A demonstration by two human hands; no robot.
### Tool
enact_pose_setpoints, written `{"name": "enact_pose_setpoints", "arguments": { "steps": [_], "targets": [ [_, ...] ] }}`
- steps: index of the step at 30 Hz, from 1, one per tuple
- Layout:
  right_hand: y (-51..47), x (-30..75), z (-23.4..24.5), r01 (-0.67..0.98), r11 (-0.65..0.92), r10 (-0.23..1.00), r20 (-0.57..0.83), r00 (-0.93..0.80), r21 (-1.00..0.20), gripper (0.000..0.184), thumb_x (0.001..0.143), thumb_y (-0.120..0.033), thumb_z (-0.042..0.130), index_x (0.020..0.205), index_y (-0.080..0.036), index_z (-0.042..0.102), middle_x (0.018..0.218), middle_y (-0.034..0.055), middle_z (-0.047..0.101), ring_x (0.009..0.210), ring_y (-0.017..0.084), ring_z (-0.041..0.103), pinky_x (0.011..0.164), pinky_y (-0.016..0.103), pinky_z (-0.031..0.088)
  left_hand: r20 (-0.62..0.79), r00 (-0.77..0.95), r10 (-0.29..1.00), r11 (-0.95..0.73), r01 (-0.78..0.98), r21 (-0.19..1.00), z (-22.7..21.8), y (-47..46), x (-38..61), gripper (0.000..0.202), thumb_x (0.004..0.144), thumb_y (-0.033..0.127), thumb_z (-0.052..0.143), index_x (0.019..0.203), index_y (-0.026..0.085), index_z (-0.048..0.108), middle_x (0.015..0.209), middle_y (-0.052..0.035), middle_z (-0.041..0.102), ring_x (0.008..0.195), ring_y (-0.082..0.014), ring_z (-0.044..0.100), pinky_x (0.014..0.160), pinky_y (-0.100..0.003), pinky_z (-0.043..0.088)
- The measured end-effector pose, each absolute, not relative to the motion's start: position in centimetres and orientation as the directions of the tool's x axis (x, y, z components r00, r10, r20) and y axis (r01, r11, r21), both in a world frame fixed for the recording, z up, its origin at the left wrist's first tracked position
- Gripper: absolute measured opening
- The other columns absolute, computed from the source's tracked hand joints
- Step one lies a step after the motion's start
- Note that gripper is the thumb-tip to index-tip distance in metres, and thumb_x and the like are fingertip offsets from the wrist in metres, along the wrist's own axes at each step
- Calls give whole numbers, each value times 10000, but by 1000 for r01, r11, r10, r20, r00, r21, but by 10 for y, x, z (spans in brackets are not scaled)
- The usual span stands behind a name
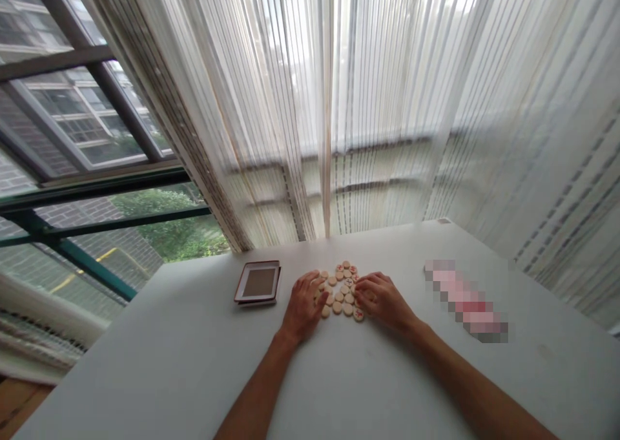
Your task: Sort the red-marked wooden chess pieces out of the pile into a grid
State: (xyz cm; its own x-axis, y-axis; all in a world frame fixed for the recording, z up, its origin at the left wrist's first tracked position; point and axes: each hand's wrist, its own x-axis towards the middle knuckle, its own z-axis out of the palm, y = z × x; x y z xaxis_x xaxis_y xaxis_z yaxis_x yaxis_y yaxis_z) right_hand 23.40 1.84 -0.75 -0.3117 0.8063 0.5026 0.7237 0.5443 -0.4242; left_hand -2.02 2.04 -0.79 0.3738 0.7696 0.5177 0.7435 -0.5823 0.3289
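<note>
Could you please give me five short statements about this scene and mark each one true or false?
1. The left hand is at the left side of the pieces. True.
2. The box lies to the right of both hands. False: it lies to the left of them.
3. Every piece shows a red mark. False: only a few do, and many show plain faces.
4. The right hand is at the right side of the pieces. True.
5. The pieces are stacked in one tall tower. False: they lie spread in a cluster on the table.
</note>
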Motion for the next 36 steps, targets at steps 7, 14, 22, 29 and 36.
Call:
{"name": "enact_pose_setpoints", "arguments": {
  "steps": [7, 14, 22, 29, 36],
  "targets": [
    [29, 236, -8, 734, 510, 824, 499, -267, -449, 167, 900, -371, 594, 898, -243, 701, 896, 49, 736, 953, 250, 628, 902, 395, 467, 525, 384, 759, -603, 718, 347, -3, 19, -21, 316, 1001, 391, 418, 1205, 228, 595, 1335, -75, 571, 1322, -228, 440, 1129, -469, 368],
    [46, 280, -9, 772, 415, 860, 485, -159, -482, 278, 932, -419, 494, 907, -236, 702, 922, 80, 735, 931, 280, 635, 867, 438, 493, 502, 439, 745, -635, 698, 331, -1, 16, -20, 321, 983, 396, 459, 1225, 224, 581, 1354, -83, 554, 1355, -236, 402, 1151, -470, 340],
    [40, 298, 1, 718, 455, 879, 394, -267, -527, 281, 902, -458, 551, 971, -234, 705, 1005, 75, 709, 937, 239, 660, 868, 370, 518, 430, 567, 702, -698, 668, 259, 12, -2, -6, 373, 878, 416, 620, 1212, 251, 594, 1405, -71, 524, 1368, -278, 382, 1182, -530, 269],
    [23, 308, 9, 719, 386, 919, 168, -358, -578, 608, 643, -612, 776, 1098, -228, 655, 1120, 99, 614, 962, 267, 639, 830, 372, 545, 445, 531, 721, -677, 674, 294, 5, -2, 0, 268, 896, 312, 602, 1160, 276, 630, 1343, -53, 579, 1332, -259, 430, 1157, -519, 316],
    [27, 279, -8, 751, 513, 858, 283, -429, -416, 1043, 601, -679, 773, 1493, -371, 327, 1593, 87, 220, 1440, 371, 235, 1120, 553, 280, 461, 427, 778, -586, 759, 285, -7, 15, -25, 467, 905, 401, 586, 1337, 248, 499, 1414, -102, 523, 1369, -280, 408, 1146, -531, 323]
  ]
}}
